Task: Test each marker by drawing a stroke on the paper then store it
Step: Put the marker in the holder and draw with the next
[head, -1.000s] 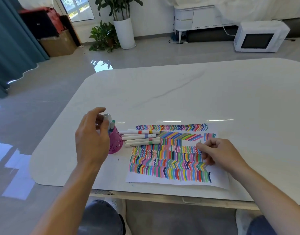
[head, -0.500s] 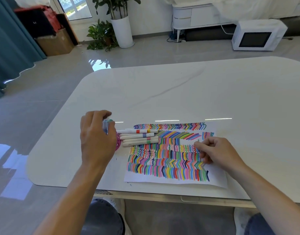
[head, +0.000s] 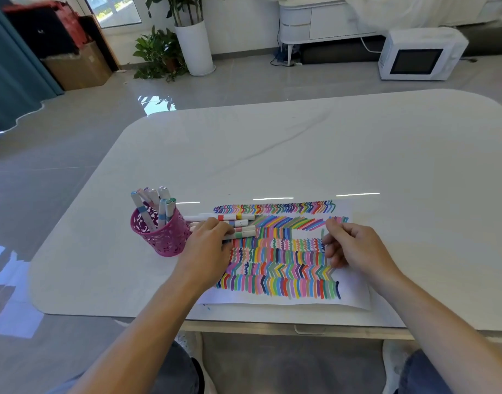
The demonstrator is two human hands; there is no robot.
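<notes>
- While the left hand (head: 207, 240) lies over the loose markers (head: 238, 224), just right of the pink holder (head: 161, 237), its fingers bend down on the barrels. I cannot tell if they already pinch one.
- The right hand (head: 349, 245), further right of the holder, rests on the paper (head: 355, 300) with loosely curled fingers, and I see nothing in it.
- About four loose markers lie side by side, partly on the paper edge nearest the holder.
- Several stored markers (head: 159, 203) stand leaning inside the holder.
- A marker is probably light, stiff and smooth, and being round it may roll on the glossy worktop (head: 301, 155).
- I think the best hold is at the middle of the barrel, between thumb and two fingers, so that the other hand can pull the cap.
- The holder looks light too, so a hard push may tip it.
</notes>
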